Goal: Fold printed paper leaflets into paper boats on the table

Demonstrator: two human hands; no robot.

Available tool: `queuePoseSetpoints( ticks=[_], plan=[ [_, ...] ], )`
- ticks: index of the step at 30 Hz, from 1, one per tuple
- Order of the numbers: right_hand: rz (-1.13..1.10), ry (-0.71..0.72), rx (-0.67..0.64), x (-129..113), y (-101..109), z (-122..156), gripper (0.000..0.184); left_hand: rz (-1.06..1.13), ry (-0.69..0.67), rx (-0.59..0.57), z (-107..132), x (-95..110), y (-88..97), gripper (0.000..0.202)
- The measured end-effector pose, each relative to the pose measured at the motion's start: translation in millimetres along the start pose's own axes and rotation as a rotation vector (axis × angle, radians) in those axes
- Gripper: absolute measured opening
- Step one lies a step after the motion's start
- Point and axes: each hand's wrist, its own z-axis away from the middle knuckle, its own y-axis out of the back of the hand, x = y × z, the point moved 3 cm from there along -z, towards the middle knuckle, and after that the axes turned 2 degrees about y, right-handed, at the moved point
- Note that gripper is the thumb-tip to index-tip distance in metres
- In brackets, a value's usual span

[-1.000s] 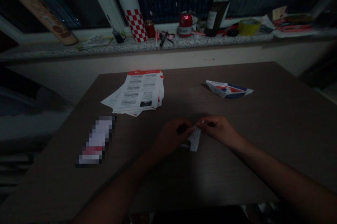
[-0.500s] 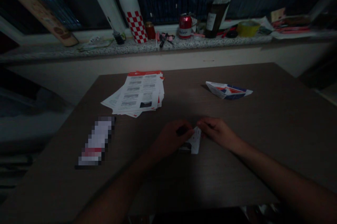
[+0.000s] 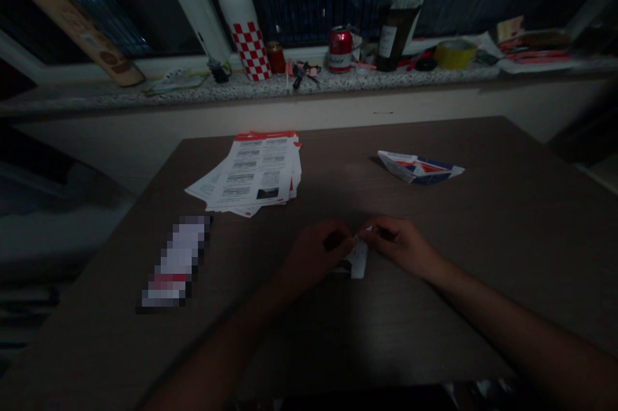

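Note:
A small piece of folded printed paper (image 3: 357,263) is held low over the table, near its front middle. My left hand (image 3: 323,247) is closed, its thumb and fingers pinching the paper's upper left part and hiding some of it. At the paper's top edge, my right hand (image 3: 393,237) pinches it between thumb and fingers. The two hands' fingertips nearly meet there. Farther back on the right rests a folded paper boat (image 3: 420,168) in white, blue and red.
A stack of printed sheets (image 3: 251,172) lies at the back left of the brown table (image 3: 483,218). In front of it is a blurred-out phone-like object (image 3: 176,263). A checkered bottle (image 3: 246,31), a red can (image 3: 340,50) and a dark bottle (image 3: 389,40) stand on the windowsill.
My right fingertips have moved slightly left onto the paper's top, and its upper tip now pokes up between both hands. Less of the paper's face shows. The other things have stayed put.

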Motion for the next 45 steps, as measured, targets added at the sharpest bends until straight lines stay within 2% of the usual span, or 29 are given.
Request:
queuePoseSetpoints(
  ticks=[5, 13, 19, 23, 29, 32, 35, 41, 45],
  plan=[
    [0.022, -0.012, 0.000, 1.3, -0.3, -0.9, 0.031, 0.026, 0.001, 0.015, -0.7, 4.7, 1.6, 0.021],
    [-0.067, -0.006, -0.108, -7.7, 2.1, -2.0, 0.041, 0.034, -0.040, -0.003, -0.8, 7.2, 6.6, 0.016],
    [-0.028, -0.011, -0.075, -11.6, 1.0, -0.8, 0.044, 0.013, -0.028, -0.020, -1.5, 8.8, 6.0, 0.019],
    [-0.013, -0.036, -0.038, -9.9, 5.0, -4.0, 0.046, 0.003, 0.016, 0.024, -2.4, 5.1, 7.3, 0.022],
    [-0.035, -0.058, 0.103, -5.0, 22.2, -9.1, 0.043, 0.013, 0.051, 0.086, -2.8, 1.6, 16.3, 0.018],
    [-0.015, -0.041, 0.097, -4.6, 25.3, -9.2, 0.041, 0.005, 0.055, 0.094, -3.3, 1.1, 18.9, 0.015],
    [0.040, -0.019, 0.101, -6.4, 25.0, -7.5, 0.030, 0.001, 0.044, 0.083, -3.3, 0.0, 18.0, 0.015],
    [0.125, 0.058, -0.009, -13.2, 12.6, -3.7, 0.017, -0.006, 0.004, 0.038, -1.8, 2.9, 10.6, 0.012],
    [0.111, 0.060, 0.023, -13.4, 11.6, -3.4, 0.016, 0.004, -0.010, 0.041, -0.5, 5.2, 9.7, 0.012]
  ],
)
